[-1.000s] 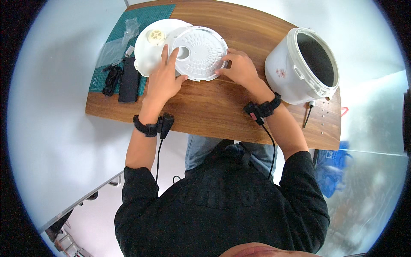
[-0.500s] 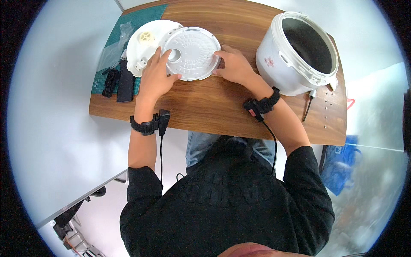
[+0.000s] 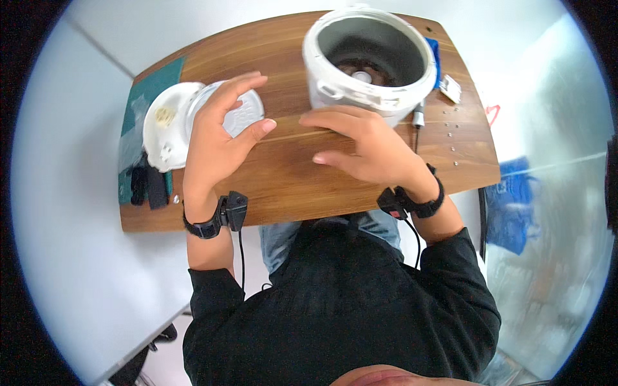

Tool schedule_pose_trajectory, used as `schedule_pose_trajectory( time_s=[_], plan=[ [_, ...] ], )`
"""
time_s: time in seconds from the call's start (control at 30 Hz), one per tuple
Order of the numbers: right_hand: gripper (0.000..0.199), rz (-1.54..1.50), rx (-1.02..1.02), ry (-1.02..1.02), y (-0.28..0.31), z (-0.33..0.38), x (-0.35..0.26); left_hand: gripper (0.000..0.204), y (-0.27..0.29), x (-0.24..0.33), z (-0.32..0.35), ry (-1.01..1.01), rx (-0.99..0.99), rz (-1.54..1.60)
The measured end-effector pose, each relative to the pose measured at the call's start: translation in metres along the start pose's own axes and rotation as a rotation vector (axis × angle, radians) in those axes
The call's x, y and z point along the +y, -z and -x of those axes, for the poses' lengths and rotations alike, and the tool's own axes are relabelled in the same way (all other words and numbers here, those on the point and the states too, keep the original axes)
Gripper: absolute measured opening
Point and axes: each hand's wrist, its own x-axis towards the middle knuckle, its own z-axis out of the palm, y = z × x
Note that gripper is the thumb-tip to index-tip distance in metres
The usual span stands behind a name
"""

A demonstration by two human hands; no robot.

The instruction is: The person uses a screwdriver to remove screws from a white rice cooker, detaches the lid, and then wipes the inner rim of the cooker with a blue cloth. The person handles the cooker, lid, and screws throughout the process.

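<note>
My left hand (image 3: 222, 132) is raised with its fingers apart and holds nothing. It partly covers a round metal inner lid plate (image 3: 248, 116) on the table, which overlaps a white plastic lid (image 3: 154, 138) with a cream round part (image 3: 165, 116) on it. My right hand (image 3: 367, 145), also empty with thumb and fingers spread, hovers just in front of a white rice cooker body (image 3: 318, 80). No inner pot shows in the cooker; a round pale piece (image 3: 362, 76) is visible at its bottom. Whether my right fingers touch the cooker wall, I cannot tell.
Beside the cooker lie a screwdriver (image 3: 418, 119), a small white part (image 3: 450, 89), a blue item (image 3: 434, 55) and several screws (image 3: 452, 134). At the left, a green mat (image 3: 158, 80) carries clear plastic bags (image 3: 131, 138) and black objects (image 3: 156, 186). The wooden table's (image 3: 290, 193) front edge is near me.
Both hands have let go of the metal plate and lifted away, the right one moving toward the cooker. My view has shifted to the right, so the table's contents appear displaced leftward.
</note>
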Motion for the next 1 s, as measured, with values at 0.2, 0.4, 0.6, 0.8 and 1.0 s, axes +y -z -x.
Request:
schedule_pose_trajectory(
  time_s=[0.2, 0.4, 0.6, 0.8, 1.0],
  plan=[
    [0.026, -0.041, 0.447, -0.173, 0.078, 0.064, 0.032, 0.075, -0.062, 0.026, -0.040, -0.216, 0.014, -0.101],
    [0.032, -0.034, 0.764, -0.592, 0.137, 0.052, 0.151, 0.053, -0.125, 0.052, -0.050, -0.401, 0.040, -0.324],
    [0.073, 0.624, 0.499, -0.831, 0.132, 0.011, 0.256, 0.048, -0.145, 0.060, -0.058, -0.443, 0.096, -0.342],
    [0.119, 0.410, 0.175, -1.188, 0.125, -0.031, 0.287, 0.046, -0.133, 0.060, -0.061, -0.397, 0.059, -0.347],
    [0.095, 0.522, 0.101, -1.230, 0.123, -0.051, 0.263, 0.048, -0.112, 0.046, -0.063, -0.349, 0.060, -0.389]
  ],
)
